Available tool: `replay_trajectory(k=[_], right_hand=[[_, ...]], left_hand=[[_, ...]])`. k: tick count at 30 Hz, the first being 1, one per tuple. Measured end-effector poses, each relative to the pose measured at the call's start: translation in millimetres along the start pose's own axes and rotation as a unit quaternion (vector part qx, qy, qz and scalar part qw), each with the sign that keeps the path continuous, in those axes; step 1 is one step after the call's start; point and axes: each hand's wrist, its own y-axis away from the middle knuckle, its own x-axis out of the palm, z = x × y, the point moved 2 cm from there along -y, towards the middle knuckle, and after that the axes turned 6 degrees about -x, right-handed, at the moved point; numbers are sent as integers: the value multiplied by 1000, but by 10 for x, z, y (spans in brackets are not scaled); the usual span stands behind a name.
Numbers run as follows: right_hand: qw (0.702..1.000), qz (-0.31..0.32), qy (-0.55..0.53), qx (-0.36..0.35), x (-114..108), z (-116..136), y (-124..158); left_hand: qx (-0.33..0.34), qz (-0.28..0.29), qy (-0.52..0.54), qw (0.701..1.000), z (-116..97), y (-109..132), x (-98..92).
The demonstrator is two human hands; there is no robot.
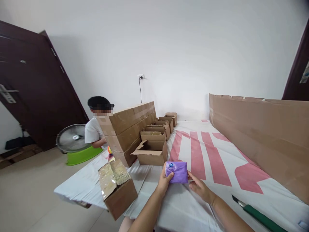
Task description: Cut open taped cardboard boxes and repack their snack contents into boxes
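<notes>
A small purple plastic-wrapped packet with a round blue logo is held above the cloth-covered table. My left hand grips its left side, the thumb lying across the front and the other fingers hidden behind. At the packet's right edge is my right hand, its fingers stretched out and the fingertips at or close to the wrapper. Just beyond the packet stands an open cardboard box. A closed, taped cardboard box sits to the left of my left forearm.
Several open boxes run back along a stacked carton wall. A green-handled knife lies at right, blade exposed. A cardboard panel borders the right side. Behind the cartons are a person and a fan.
</notes>
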Motion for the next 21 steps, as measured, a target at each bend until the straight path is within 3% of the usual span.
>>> replay_trajectory(k=[7,12,15,21], right_hand=[[998,44,36,15,514,-50,-223],[999,30,24,18,966,-155,-619],[1000,14,26,5,1186,-212,-775],[998,-21,52,-29,1299,-247,-729]], left_hand=[[34,-100,-62,992,-108,59,-481],[67,-263,-177,946,-156,51,-733],[66,-349,-259,898,-136,92,-742],[28,-373,-384,844,-95,122,-584]])
